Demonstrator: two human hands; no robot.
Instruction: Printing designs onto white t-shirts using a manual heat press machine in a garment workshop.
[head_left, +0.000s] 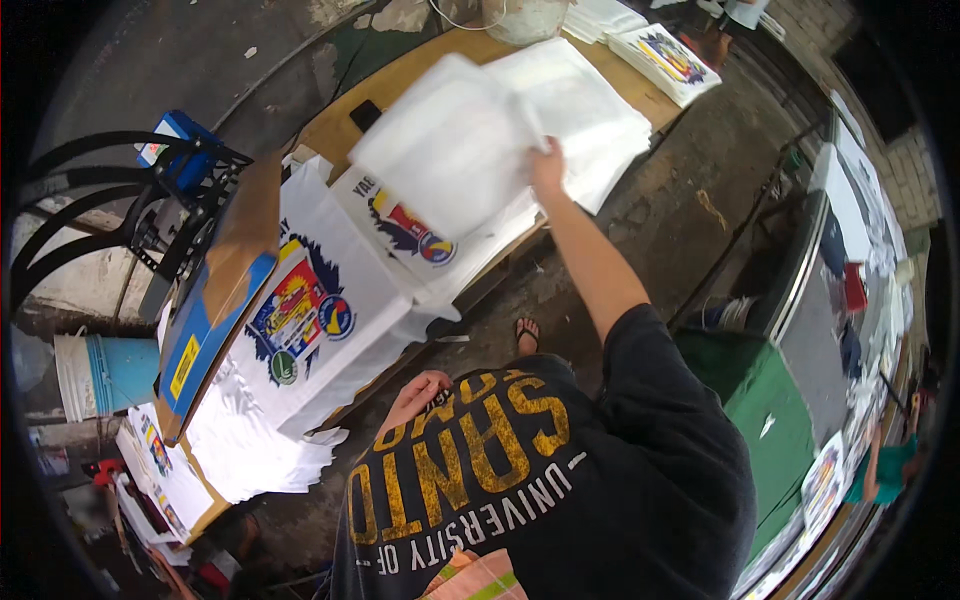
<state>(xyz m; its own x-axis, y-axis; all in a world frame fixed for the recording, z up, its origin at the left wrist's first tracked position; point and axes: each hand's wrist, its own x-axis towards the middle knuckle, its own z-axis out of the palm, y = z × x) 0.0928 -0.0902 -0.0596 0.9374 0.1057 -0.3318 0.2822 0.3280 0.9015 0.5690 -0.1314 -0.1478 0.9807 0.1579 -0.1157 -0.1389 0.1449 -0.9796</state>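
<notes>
Lifting clear of the wooden table (480,50), the folded white T-shirt (450,140) hangs blurred in mid-air above the far stack of white shirts (590,110). I judge it light, limp and prone to unfolding, best taken at an edge. My right hand (547,160) pinches its right edge, so the cloth spreads leftward from the grip. My left hand (420,390) rests low against my dark shirt, holding nothing. Printed T-shirts (310,310) lie nearer, beside the heat press (200,300).

Open floor ran between the long wooden table (352,118) on the left and the green-covered bench (775,415) on the right; the blue heat press (215,290) crowded the near-left edge.
</notes>
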